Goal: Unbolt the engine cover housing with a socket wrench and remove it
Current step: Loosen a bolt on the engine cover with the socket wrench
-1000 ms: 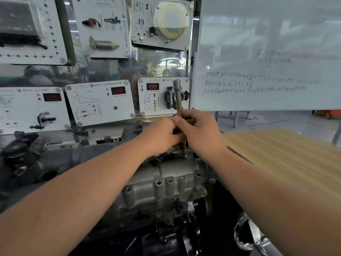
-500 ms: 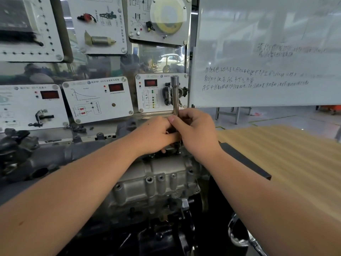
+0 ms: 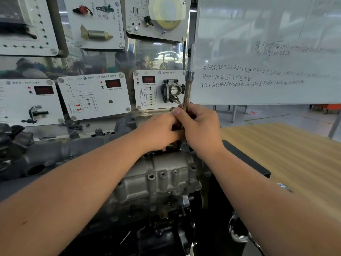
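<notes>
I see right hand (image 3: 200, 130) gripping upright chrome steel socket wrench (image 3: 186, 93); left hand (image 3: 158, 133) curled beside it (hold unclear). Grey cast-metal engine cover housing (image 3: 156, 174) below hands: heavy, rigid; lift by edges.

two hands meet above the far edge of the engine cover housing (image 3: 158, 178), the left hand (image 3: 158, 132) just left of the right hand (image 3: 201, 128), a socket wrench (image 3: 187, 89) rising upright between them; instrument panels (image 3: 96, 95) stand behind, a whiteboard (image 3: 267, 52) behind right, a wooden table (image 3: 287, 156) to the right.
</notes>
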A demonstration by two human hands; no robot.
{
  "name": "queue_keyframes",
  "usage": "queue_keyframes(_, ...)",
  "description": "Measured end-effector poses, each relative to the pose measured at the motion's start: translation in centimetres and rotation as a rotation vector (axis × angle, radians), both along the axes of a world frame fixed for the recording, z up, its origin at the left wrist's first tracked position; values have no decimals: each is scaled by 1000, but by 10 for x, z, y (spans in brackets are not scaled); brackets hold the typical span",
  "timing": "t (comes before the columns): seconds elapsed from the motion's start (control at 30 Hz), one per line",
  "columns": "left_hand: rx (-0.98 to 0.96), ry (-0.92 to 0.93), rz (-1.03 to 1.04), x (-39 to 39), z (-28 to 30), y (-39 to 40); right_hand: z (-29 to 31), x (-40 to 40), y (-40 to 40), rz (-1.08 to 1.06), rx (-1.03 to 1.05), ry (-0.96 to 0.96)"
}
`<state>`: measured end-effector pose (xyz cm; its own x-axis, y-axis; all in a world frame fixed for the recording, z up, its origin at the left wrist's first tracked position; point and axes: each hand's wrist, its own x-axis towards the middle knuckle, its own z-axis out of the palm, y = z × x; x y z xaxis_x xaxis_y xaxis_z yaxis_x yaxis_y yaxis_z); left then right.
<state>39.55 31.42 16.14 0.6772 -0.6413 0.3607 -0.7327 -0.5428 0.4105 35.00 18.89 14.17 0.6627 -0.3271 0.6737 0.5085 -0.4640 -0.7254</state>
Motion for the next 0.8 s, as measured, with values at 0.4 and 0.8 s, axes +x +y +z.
queue_keyframes(0.4,-29,-107,2,1,-4,-2,1,1,3,-177,-88,-97)
queue_keyframes(0.8,-91,136,-22,8,-6,6,5,-3,-10,-26,-160,3)
